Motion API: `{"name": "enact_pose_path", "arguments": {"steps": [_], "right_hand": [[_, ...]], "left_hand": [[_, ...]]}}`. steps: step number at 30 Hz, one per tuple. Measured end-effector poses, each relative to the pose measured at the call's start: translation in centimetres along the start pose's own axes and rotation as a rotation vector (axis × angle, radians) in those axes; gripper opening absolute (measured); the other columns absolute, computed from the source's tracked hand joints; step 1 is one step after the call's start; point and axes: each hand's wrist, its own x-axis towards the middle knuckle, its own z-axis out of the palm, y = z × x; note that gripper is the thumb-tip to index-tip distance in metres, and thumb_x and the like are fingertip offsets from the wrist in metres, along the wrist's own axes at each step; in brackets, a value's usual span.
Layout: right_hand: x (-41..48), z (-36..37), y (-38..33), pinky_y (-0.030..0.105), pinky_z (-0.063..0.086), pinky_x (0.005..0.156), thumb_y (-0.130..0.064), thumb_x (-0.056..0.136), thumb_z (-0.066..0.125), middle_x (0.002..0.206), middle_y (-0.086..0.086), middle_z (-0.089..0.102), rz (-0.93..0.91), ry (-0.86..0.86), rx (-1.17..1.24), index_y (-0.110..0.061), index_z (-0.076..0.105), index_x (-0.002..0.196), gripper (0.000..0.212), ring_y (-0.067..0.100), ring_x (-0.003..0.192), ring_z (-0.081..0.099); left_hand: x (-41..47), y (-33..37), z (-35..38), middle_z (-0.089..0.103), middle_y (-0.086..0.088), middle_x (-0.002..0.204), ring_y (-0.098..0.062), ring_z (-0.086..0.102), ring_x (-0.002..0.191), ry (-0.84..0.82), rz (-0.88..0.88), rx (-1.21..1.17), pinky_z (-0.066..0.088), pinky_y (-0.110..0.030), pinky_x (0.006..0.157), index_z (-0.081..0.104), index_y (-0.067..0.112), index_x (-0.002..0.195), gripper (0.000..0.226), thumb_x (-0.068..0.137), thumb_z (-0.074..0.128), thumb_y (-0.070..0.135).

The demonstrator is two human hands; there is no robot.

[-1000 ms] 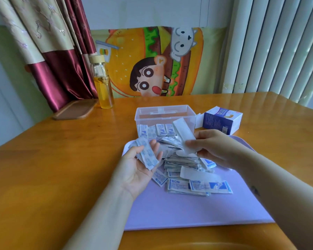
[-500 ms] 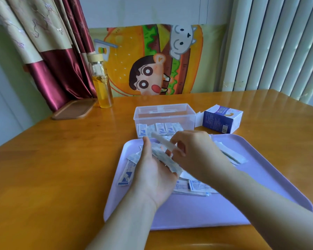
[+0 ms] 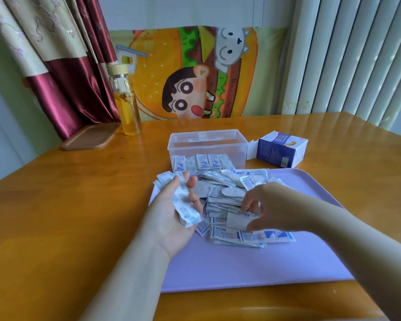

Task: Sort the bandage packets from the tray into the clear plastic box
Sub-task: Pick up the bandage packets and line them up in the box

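The left hand (image 3: 171,218) lies palm up over the tray's left edge, its grip curled loosely round a bundle of packets (image 3: 186,206). The right hand (image 3: 276,209) is down on the heap of bandage packets (image 3: 227,195) on the lilac tray (image 3: 252,267) — its grip narrow, thumb and fingertips pinching a white packet (image 3: 237,220). Just behind the tray, on the counter (image 3: 67,205), stands the clear plastic box (image 3: 206,144), packets upright along its front wall — a blue carton (image 3: 280,151) beside it.
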Motion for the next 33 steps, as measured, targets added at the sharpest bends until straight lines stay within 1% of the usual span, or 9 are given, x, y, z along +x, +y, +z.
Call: {"name": "enact_pose_path", "arguments": {"steps": [4,9,12,16,20,26,29,31,33], "right_hand": [[0.6,0.0,0.1,0.013,0.037,0.06,-0.038,0.073,0.076,0.088,-0.011,0.058,0.009,-0.082,0.073,-0.032,0.055,0.098,0.033,0.006,0.074,0.05],[0.5,-0.3,0.2,0.021,0.039,0.066,-0.043,0.071,0.076,0.077,-0.016,0.049,0.084,-0.117,0.043,-0.026,0.054,0.096,0.037,0.011,0.079,0.048],[0.4,-0.7,0.3,0.025,0.043,0.074,-0.043,0.07,0.077,0.079,-0.015,0.051,0.103,-0.165,0.027,-0.026,0.055,0.093,0.036,0.011,0.078,0.05],[0.3,-0.9,0.8,0.017,0.039,0.062,-0.039,0.069,0.079,0.072,-0.017,0.053,0.088,-0.181,0.074,-0.032,0.053,0.08,0.029,0.002,0.066,0.048],[-0.3,-1.6,1.3,0.014,0.04,0.061,-0.036,0.07,0.078,0.07,-0.018,0.057,0.092,-0.146,0.124,-0.034,0.055,0.072,0.023,-0.001,0.064,0.051],[-1.6,-3.7,0.8,0.021,0.048,0.073,-0.028,0.08,0.069,0.072,-0.025,0.064,-0.006,-0.025,0.183,-0.039,0.062,0.07,0.017,-0.013,0.067,0.057],[-1.6,-3.3,0.0,0.014,0.042,0.088,-0.025,0.081,0.068,0.105,-0.036,0.054,-0.14,0.184,0.216,-0.044,0.064,0.065,0.026,-0.018,0.098,0.048],[-1.7,-2.7,-0.6,0.002,0.033,0.085,-0.018,0.082,0.068,0.12,-0.031,0.046,-0.212,0.288,0.282,-0.046,0.063,0.063,0.034,-0.015,0.109,0.04],[-1.6,-1.9,-1.2,0.001,0.032,0.084,-0.013,0.082,0.069,0.124,-0.027,0.045,-0.265,0.335,0.374,-0.047,0.065,0.067,0.036,-0.01,0.116,0.039]], "left_hand": [[-0.1,0.5,0.1,0.062,0.002,0.074,-0.007,0.047,0.052,0.009,-0.002,0.019,0.042,-0.022,0.062,0.06,0.014,0.114,0.029,0.095,0.049,0.034],[-0.4,0.9,-0.1,0.052,-0.002,0.073,-0.01,0.036,0.057,0.007,-0.102,0.064,0.034,-0.019,0.048,0.049,0.016,0.093,0.037,0.094,0.038,0.051],[-0.4,0.9,0.0,0.051,-0.003,0.071,-0.01,0.036,0.056,0.013,-0.109,0.019,0.035,-0.016,0.046,0.049,0.018,0.092,0.033,0.097,0.032,0.046],[-0.3,0.6,0.1,0.049,-0.003,0.067,-0.008,0.039,0.045,0.003,-0.115,-0.037,0.032,-0.012,0.041,0.053,0.022,0.105,0.025,0.099,0.034,0.038],[-0.1,0.5,-0.1,0.048,-0.006,0.069,-0.007,0.038,0.041,0.011,-0.077,-0.084,0.03,-0.011,0.037,0.054,0.022,0.118,0.024,0.096,0.044,0.024],[-0.1,0.3,-0.4,0.059,-0.008,0.075,-0.006,0.033,0.048,0.037,-0.155,-0.068,0.026,-0.012,0.037,0.053,0.019,0.104,0.016,0.097,0.042,0.029],[-0.2,-0.3,0.0,0.065,-0.007,0.08,-0.006,0.034,0.05,0.01,-0.208,-0.024,0.026,-0.013,0.037,0.05,0.017,0.105,0.025,0.095,0.044,0.039],[-0.5,-1.0,0.5,0.065,-0.004,0.08,-0.005,0.034,0.05,-0.026,-0.246,0.023,0.026,-0.012,0.036,0.049,0.016,0.105,0.025,0.088,0.052,0.034],[-0.7,-1.6,0.8,0.062,-0.001,0.078,-0.004,0.034,0.051,-0.065,-0.264,0.058,0.024,-0.012,0.038,0.054,0.015,0.107,0.033,0.079,0.059,0.032]]}}
